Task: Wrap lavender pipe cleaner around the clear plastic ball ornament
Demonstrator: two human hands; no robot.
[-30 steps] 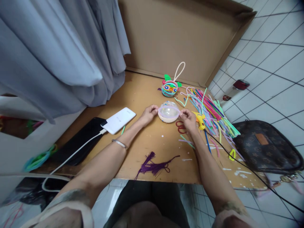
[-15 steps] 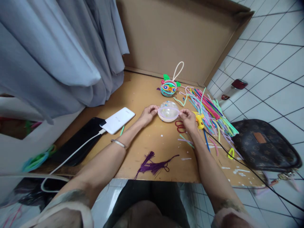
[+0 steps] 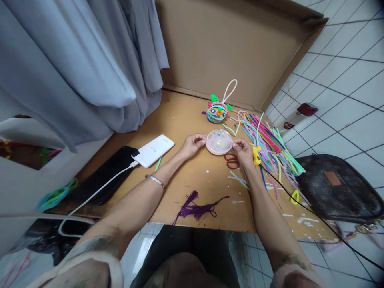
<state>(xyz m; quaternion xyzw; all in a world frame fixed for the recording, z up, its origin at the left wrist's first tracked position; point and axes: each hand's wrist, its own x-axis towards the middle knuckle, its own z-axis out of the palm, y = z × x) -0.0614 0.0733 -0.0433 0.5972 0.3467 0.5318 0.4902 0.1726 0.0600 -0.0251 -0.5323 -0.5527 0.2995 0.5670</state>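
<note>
Across the ball (image 3: 219, 146), lilac strip (image 3: 219, 139); hands (image 3: 192, 145) (image 3: 244, 151) pinching ends.

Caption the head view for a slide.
Left hand and right hand hold a lilac strip across a clear ball, a colourful ornament behind.

Brown tabletop (image 3: 192, 176) with purple tassels (image 3: 198, 211), red-handled scissors (image 3: 231, 161), probably a glue gun (image 3: 257, 155)

Grey-blue curtain (image 3: 120, 72), hanging in folds, upper left; brown cardboard panel (image 3: 234, 48) upright behind the tabletop (image 3: 186, 176); white flat device (image 3: 153, 151), white cable (image 3: 99, 190) plugged into near end, overlapping a flat black object (image 3: 103, 174); dark patterned bag (image 3: 345, 196), tan patch (image 3: 333, 178), far right; clear container (image 3: 295, 119), dark red top (image 3: 307, 109), beyond the bag; dark-lined white wall tiles (image 3: 354, 76) behind.
</note>
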